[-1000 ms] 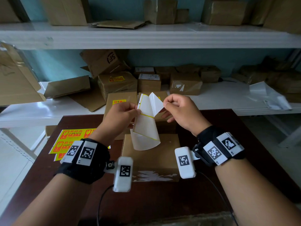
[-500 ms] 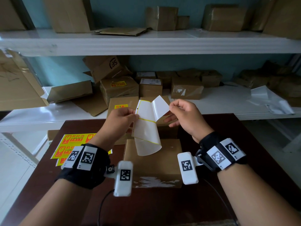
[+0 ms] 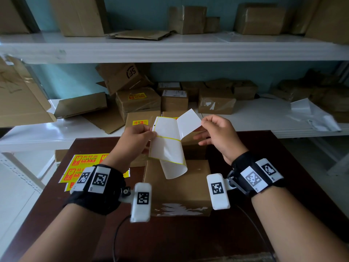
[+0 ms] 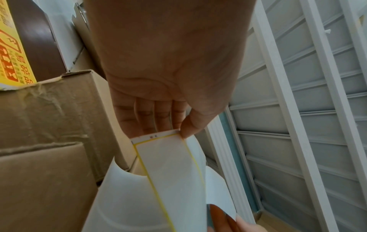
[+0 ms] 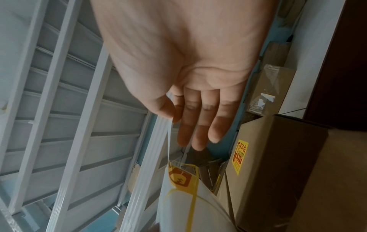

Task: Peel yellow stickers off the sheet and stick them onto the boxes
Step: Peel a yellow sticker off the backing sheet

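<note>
A white backing sheet [image 3: 167, 146] with thin yellow outlines hangs in the air over a brown cardboard box [image 3: 177, 188] on the dark table. My left hand [image 3: 136, 140] pinches the sheet's upper left edge between thumb and fingers; the left wrist view shows the sheet [image 4: 168, 172] under the thumb. My right hand [image 3: 217, 131] pinches the corner of a sticker [image 3: 188, 122] whose white back faces me, half peeled from the sheet's top right. In the right wrist view the sticker's yellow printed face [image 5: 181, 175] shows below the fingers.
Yellow sticker sheets [image 3: 83, 167] lie on the table's left. A box bearing a yellow sticker [image 3: 140, 122] stands behind the hands. White shelves [image 3: 170, 48] beyond hold several more cardboard boxes. White plastic film [image 3: 311, 116] lies on the shelf at right.
My right hand has pulled the sticker further right and away from the sheet, so more of it is peeled. The left hand keeps its hold on the sheet.
</note>
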